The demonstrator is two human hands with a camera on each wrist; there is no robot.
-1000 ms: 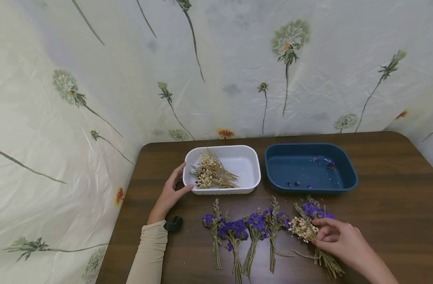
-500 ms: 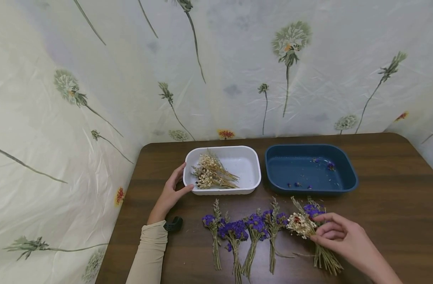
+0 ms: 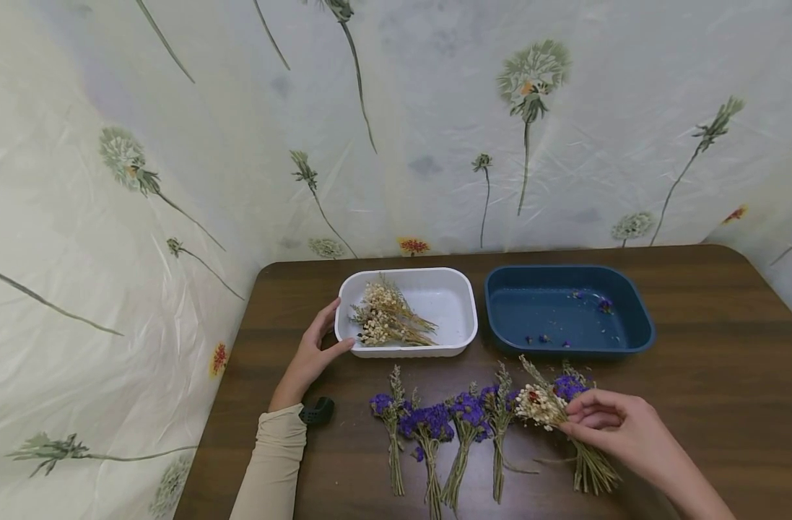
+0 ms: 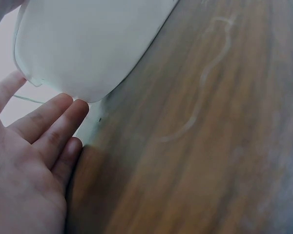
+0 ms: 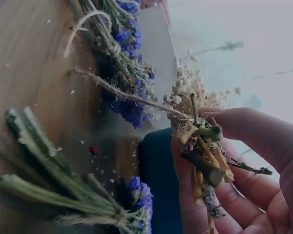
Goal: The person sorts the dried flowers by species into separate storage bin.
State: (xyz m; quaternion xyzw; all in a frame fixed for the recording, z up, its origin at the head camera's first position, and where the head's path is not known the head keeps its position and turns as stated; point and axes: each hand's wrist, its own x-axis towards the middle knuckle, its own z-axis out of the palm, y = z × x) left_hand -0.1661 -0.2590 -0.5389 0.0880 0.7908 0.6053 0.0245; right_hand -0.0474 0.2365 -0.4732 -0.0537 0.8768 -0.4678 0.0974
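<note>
Pinched in the right hand [image 3: 619, 427], the cream-flowered bunch [image 3: 537, 406] shows twine-bound stems.

So the right hand [image 3: 619, 426] has picked the cream-white bunch [image 3: 537, 406] off the purple bunch [image 3: 567, 386] it was lying on a second ago and slid it toward 9 o'clock, so its head now sits right beside the row of purple bunches [image 3: 444, 419]. The white bunch's stems are pinched in the fingers [image 5: 244, 146] (twine trailing off them in the wrist view). The purple bunch is more uncovered now, its stems [image 3: 590, 473] showing at the hand's 6 o'clock.
</note>
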